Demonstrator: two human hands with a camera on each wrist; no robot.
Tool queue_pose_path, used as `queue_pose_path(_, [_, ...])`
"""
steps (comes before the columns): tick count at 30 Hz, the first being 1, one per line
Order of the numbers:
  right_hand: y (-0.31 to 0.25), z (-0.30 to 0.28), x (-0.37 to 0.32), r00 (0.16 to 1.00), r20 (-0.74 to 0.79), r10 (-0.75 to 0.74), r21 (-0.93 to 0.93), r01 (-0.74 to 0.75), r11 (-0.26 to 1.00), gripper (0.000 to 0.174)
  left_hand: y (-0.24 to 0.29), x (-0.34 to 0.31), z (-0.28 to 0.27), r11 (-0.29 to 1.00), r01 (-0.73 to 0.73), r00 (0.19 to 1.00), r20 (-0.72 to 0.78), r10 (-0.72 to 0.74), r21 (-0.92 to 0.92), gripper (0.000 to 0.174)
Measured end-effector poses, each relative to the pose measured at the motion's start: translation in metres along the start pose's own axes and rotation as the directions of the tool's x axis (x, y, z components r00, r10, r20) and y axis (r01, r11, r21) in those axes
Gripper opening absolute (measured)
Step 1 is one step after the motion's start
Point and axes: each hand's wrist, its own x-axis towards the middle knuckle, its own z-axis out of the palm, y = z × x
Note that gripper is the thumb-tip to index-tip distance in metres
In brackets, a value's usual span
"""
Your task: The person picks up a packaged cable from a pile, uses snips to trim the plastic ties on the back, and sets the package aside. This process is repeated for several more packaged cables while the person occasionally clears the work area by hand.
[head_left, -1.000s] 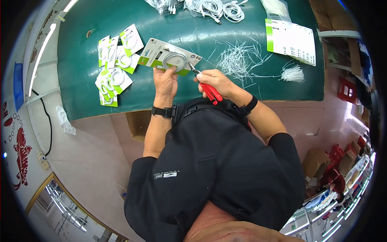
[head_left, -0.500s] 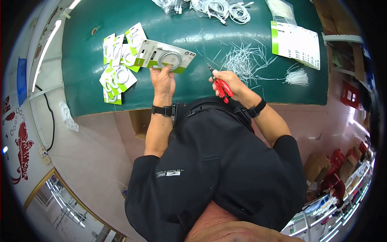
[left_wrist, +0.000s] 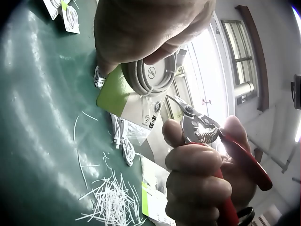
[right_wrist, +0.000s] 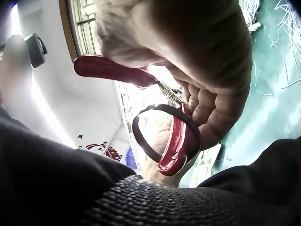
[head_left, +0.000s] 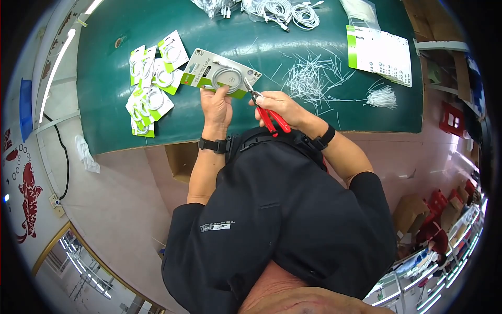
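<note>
In the head view the left hand [head_left: 216, 108] pinches the lower edge of a white and green card [head_left: 204, 67], thumb on its front. A coiled grey-white cable [head_left: 227, 78] lies on that card, bound with a thin tie, seen in the left wrist view. The right hand [head_left: 282, 108] grips red-handled cutters [head_left: 268, 120], their handles spread. Their tip is at the card's right part, beside the coil [left_wrist: 149, 77]; whether it touches the tie cannot be told. In the right wrist view the fingers wrap one red handle [right_wrist: 176, 141].
Carded cables [head_left: 155, 99] lie in a group at the table's left. Loose white ties [head_left: 308, 78] are scattered on the right, near a bundle of ties [head_left: 381, 96] and a stack of cards [head_left: 380, 55]. Coiled cables [head_left: 277, 10] lie at the far edge.
Half a second ago the cutters were away from the card, to its right; now the right hand has brought them back to it. The handles look spread wider apart than before.
</note>
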Motion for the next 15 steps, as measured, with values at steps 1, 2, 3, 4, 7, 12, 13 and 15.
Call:
queue_pose_path(1, [0.0, 0.0, 0.0, 1.0, -0.007, -0.015, -0.019, 0.015, 1.0, 0.04, 0.0, 0.0, 0.001, 1.0, 0.003, 1.0, 0.006, -0.003, 0.003, 0.053])
queue_pose_path(2, [0.001, 0.0, 0.0, 1.0, -0.007, -0.016, -0.019, 0.015, 1.0, 0.04, 0.0, -0.001, 0.001, 1.0, 0.004, 1.0, 0.011, -0.004, 0.005, 0.053])
queue_pose_path(3, [0.003, -0.001, 0.001, 0.994, -0.015, -0.111, -0.065, 0.11, 0.992, 0.042, 0.0, -0.001, 0.002, 1.0, 0.006, 1.0, 0.017, -0.006, 0.008, 0.053])
queue_pose_path(4, [0.003, -0.001, 0.002, 0.979, -0.02, -0.205, -0.111, 0.202, 0.973, 0.045, 0.0, -0.001, 0.002, 1.0, 0.006, 1.0, 0.016, -0.006, 0.008, 0.053])
queue_pose_path(7, [0.003, -0.002, 0.002, 0.942, -0.007, -0.336, -0.168, 0.33, 0.929, 0.049, 0.001, -0.001, 0.002, 0.998, 0.046, 0.998, 0.041, -0.048, 0.037, 0.053])
queue_pose_path(12, [0.0, -0.006, 0.011, 0.892, 0.02, -0.451, -0.112, 0.45, 0.886, 0.058, -0.001, -0.002, 0.003, 0.995, 0.093, 0.991, 0.097, -0.096, 0.034, 0.053])
queue_pose_path(13, [0.001, -0.007, 0.013, 0.883, 0.018, -0.47, -0.072, 0.47, 0.88, 0.061, -0.002, -0.002, 0.002, 0.994, 0.1, 0.989, 0.102, -0.103, 0.042, 0.053])
queue_pose_path(15, [0.002, -0.011, 0.012, 0.927, -0.021, -0.375, 0.028, 0.376, 0.926, 0.068, -0.004, -0.001, 0.0, 0.992, 0.111, 0.987, 0.113, -0.117, 0.058, 0.053])
